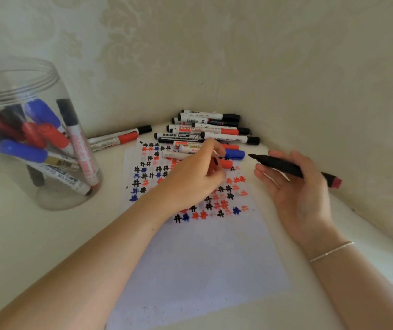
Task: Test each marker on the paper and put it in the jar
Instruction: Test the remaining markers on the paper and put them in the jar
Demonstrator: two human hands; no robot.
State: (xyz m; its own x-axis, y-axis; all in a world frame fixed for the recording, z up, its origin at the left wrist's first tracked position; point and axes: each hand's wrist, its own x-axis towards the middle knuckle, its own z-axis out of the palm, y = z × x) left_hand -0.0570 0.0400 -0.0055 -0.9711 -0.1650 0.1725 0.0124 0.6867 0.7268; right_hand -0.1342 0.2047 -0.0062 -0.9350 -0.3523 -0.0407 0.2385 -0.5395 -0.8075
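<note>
Right hand (295, 186) loosely grips uncapped black marker (286, 166) (red-ended); left hand (195, 179) pinches red cap (215, 166).

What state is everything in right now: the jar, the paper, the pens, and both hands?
Jar: upright, lid off, partly filled with markers.
Paper: flat, upper part covered in test marks.
Dark marker: uncapped, held in right hand.
Red cap: off, pinched in left hand.
Marker pile: capped, lying by the wall.
</note>
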